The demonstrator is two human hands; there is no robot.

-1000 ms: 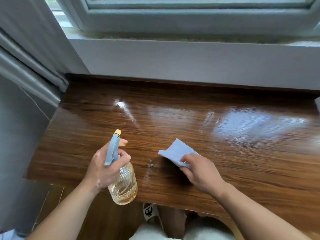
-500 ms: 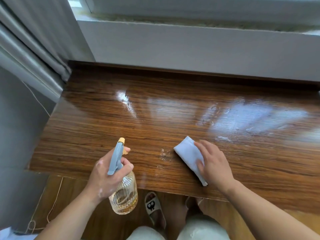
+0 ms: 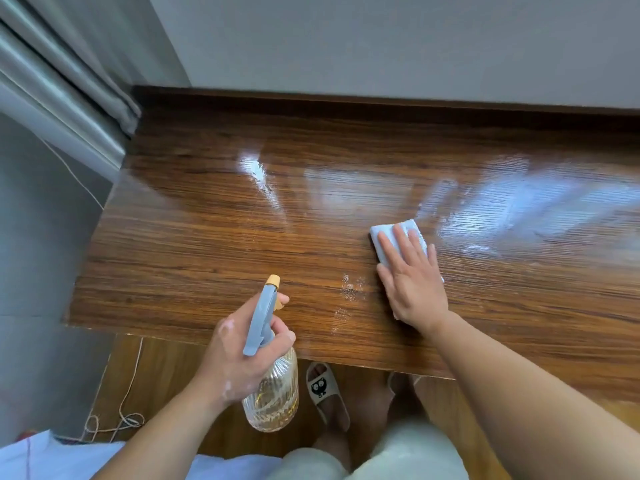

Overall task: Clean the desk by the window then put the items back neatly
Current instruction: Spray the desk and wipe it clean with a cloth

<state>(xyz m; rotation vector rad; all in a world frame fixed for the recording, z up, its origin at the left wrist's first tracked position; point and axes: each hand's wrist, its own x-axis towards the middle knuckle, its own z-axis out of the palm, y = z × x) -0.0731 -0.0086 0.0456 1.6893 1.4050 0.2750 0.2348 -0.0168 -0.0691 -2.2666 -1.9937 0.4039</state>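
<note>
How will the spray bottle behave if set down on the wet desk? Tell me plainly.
The spray bottle, gripped by the left hand, looks only partly full, so probably light and slightly top-heavy. Its ribbed clear body seems rigid; glass or plastic, I cannot tell. On the glossy, wet desk it may slide easily.

- Left hand (image 3: 242, 355), near: fingers curled round the neck of the spray bottle (image 3: 273, 400) (forefinger stretched forward), forearm from near left.
- Right hand (image 3: 412, 282), farther: fingers straight, palm flat on the cloth (image 3: 388, 228).
</note>
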